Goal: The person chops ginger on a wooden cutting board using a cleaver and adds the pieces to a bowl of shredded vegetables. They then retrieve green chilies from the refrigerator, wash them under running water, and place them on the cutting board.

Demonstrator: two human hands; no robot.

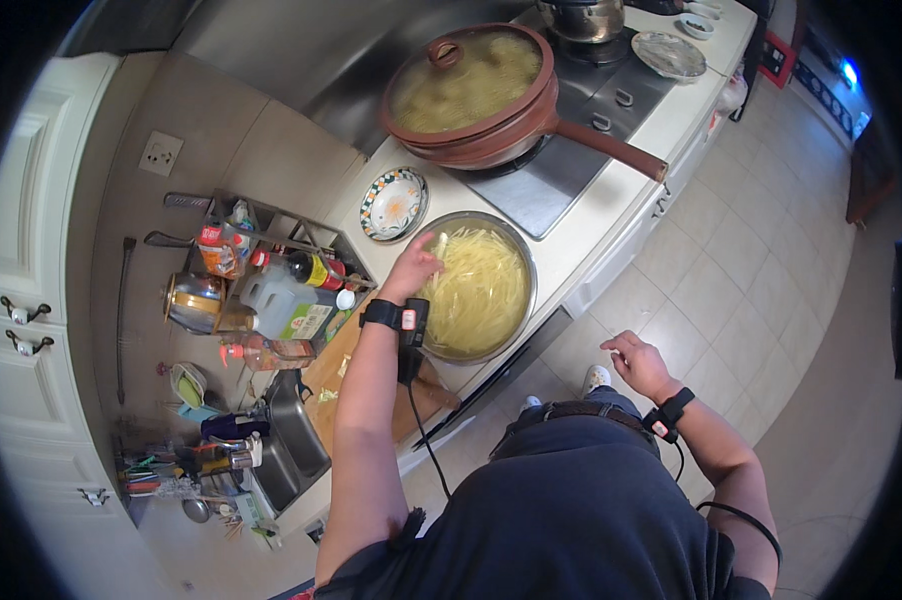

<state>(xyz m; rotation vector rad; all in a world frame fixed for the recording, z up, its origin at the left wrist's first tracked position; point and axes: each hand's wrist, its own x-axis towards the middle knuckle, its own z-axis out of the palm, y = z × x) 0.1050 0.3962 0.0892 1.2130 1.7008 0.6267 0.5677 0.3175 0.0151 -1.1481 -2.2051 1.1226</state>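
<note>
A round metal bowl (533,296) stands on the counter, with pale yellow strips (481,281), apparently shredded potato, lying in liquid. My left hand (415,268) is over the bowl's left side, fingertips at the edge of the strips. Whether a strip is between those fingers is hard to make out. Away from the counter, my right hand (640,364) hangs in the air above the floor, loosely curled with nothing in it. Left of the bowl, partly behind my left forearm, lies a wooden cutting board (406,409) with small pale scraps.
A large lidded reddish-brown pan (473,150) sits on the stove (578,176), its handle (616,154) reaching past the counter's front edge. A patterned plate (394,204) is by the bowl. Bottles (274,300) crowd the wall near a sink (293,442). Cables hang from both wrist devices.
</note>
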